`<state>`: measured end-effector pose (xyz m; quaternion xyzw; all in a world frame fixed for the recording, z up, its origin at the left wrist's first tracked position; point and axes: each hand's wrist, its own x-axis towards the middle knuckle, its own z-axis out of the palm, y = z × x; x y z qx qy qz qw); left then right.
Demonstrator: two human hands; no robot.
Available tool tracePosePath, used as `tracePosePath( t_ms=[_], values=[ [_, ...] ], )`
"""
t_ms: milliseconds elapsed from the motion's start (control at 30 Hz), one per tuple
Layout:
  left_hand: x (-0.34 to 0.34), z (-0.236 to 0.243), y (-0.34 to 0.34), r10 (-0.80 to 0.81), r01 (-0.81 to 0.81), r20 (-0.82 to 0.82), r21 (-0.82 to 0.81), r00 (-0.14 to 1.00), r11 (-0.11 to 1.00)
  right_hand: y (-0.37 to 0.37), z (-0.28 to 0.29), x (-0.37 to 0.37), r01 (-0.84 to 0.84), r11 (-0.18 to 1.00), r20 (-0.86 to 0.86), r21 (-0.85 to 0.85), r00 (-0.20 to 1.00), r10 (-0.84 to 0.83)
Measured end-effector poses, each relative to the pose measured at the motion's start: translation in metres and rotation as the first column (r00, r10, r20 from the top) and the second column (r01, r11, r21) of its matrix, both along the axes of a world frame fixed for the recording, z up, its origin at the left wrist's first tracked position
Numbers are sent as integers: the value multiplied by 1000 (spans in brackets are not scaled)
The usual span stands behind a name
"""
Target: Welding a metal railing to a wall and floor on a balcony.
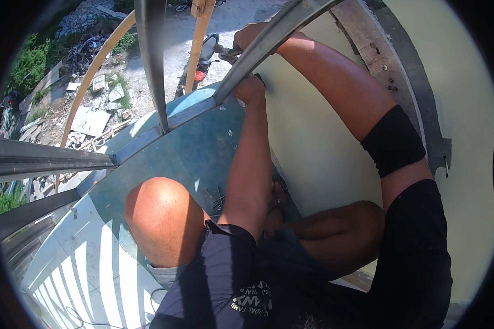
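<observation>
My right hand (250, 35) reaches up behind a slanted grey metal post (274, 41), its fingers closed. Just below its fingers is a dull metal tool head (226, 53); the post hides the rest, so I cannot tell its exact kind. My left hand (250, 89) is closed low down, close beside the foot of that same post. A small dark piece shows at its fingers, too covered to name. The post's foot meets a flat metal rail (189, 113) along the curved edge of a blue-grey floor (175, 151).
More metal posts (152, 60) rise from the rail at the left. Several thin rods (218, 198) lie on the floor by my foot. A pale wall (318, 120) stands close on my right. Beyond the rail, a motorcycle (203, 63) and rubble (93, 118) lie far below.
</observation>
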<state>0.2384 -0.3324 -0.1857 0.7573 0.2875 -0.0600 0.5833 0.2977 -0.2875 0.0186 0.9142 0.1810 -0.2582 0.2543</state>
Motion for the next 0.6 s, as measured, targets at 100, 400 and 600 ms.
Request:
tracePosePath(
  t_ms=[100, 400, 600],
  values=[
    [4, 1, 4, -76, 78, -50, 59, 996, 995, 0, -1, 0, 4, 1000, 0, 24, 1000, -4],
    [1, -10, 0, -98, 88, 37, 212, 995, 973, 20, 5, -11, -15, 1000, 26, -13, 1000, 15],
    [-2, -8, 1, -71, 70, 16, 73, 997, 995, 22, 12, -21, -37, 998, 54, 58, 998, 34]
  ],
)
